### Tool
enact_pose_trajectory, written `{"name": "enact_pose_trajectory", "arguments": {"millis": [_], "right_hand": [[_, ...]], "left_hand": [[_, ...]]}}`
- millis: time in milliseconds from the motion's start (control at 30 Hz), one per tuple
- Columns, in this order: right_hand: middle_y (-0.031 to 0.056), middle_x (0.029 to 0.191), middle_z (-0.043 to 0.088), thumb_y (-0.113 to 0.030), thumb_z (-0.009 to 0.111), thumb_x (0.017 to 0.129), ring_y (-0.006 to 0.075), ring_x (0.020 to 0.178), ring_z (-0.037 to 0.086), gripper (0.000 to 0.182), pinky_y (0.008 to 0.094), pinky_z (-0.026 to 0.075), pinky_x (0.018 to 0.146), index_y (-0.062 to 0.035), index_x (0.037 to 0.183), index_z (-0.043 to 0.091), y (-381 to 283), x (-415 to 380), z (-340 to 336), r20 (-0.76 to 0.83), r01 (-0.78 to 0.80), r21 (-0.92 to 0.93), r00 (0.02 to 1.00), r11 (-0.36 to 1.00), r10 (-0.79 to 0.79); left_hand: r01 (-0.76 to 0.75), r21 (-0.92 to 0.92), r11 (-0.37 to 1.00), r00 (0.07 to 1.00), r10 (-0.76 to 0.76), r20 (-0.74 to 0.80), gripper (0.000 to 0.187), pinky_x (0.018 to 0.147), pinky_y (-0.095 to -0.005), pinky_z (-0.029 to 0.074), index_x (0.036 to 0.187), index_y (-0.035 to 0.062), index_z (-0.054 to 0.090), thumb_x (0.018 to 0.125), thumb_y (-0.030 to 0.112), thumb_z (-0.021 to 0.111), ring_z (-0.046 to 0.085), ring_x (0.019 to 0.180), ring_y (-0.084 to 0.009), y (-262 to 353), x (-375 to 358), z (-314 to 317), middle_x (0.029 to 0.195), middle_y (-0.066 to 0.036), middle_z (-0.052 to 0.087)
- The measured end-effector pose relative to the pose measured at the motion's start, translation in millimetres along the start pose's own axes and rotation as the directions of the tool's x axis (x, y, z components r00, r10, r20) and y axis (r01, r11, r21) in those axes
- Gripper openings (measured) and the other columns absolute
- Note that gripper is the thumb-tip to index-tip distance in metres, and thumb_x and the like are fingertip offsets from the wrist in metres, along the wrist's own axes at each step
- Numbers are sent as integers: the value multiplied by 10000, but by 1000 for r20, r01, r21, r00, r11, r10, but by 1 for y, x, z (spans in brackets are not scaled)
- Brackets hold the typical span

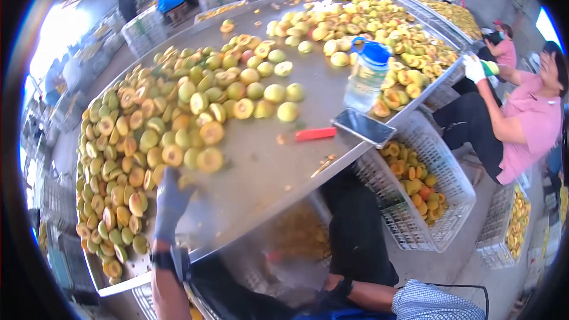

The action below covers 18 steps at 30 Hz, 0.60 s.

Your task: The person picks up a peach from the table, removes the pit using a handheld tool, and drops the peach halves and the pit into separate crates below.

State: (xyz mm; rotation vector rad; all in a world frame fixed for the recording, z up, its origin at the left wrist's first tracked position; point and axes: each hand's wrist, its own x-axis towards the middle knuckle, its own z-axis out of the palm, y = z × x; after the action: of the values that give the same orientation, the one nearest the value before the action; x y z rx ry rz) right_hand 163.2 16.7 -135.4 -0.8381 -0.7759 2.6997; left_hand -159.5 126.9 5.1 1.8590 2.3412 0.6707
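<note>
My left hand (173, 204), in a grey glove, reaches over the metal table (255, 166) to the lower edge of a large pile of halved yellow-green fruit (172, 106). Its fingertips are smeared beside the nearest halves, so what it holds, if anything, is unclear. Below the table edge, my right hand (296, 275) is badly blurred over a crate of fruit (296, 231) between my legs; its fingers cannot be made out. A red object (315, 134), perhaps a tool handle, lies on the table near a phone (363, 127).
A blue-lidded water bottle (366, 77) stands beside the phone. More fruit halves (409, 41) lie at the table's far right. A white crate of fruit (427, 201) stands right of my leg. A co-worker in pink (530, 112) sits at the right, wearing gloves.
</note>
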Motion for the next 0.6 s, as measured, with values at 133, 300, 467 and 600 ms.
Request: {"name": "enact_pose_trajectory", "arguments": {"millis": [133, 300, 467, 600], "right_hand": [[-11, 547, 454, -493, 493, 958, 115, 483, 461, 447, 313, 375, 458, -85, 794, 572, -45, -41, 46, -129, 281, -566, 898, 775, -421], [161, 919, 633, -373, 580, 922, 300, 820, 626, 420, 375, 498, 724, -49, 1186, 537, -70, -48, 89, -52, 437, -661, 784, 610, -618], [113, 776, 583, -281, 543, 954, 200, 689, 551, 269, 341, 456, 634, -28, 1044, 558, -96, -52, 118, 80, 399, -820, 790, 410, -608], [126, 762, 578, -279, 539, 956, 207, 678, 553, 282, 345, 458, 630, -15, 1054, 559, -86, -42, 115, 72, 389, -832, 784, 396, -617]], "left_hand": [[121, -662, 740, 980, -194, -38, 508, 635, -265, 515, 1291, 55, 511, 817, 140, 675, 602, 819, -140, 34, -53, -10, 985, -55, 609], [161, -916, 368, 907, -422, -10, 207, 830, -275, 468, 1050, 80, 521, 867, 62, 615, 558, 924, -143, 106, -133, -22, 978, -39, 577], [125, -958, 258, 917, -399, 12, 246, 815, -294, 490, 1137, 57, 509, 986, 251, 499, 582, 899, -166, 133, -156, -13, 969, -73, 591], [139, -958, 250, 961, -269, 69, 436, 818, -292, 459, 1175, 12, 571, 1008, 377, 399, 556, 881, -134, 134, -162, -4, 973, -78, 609]]}}
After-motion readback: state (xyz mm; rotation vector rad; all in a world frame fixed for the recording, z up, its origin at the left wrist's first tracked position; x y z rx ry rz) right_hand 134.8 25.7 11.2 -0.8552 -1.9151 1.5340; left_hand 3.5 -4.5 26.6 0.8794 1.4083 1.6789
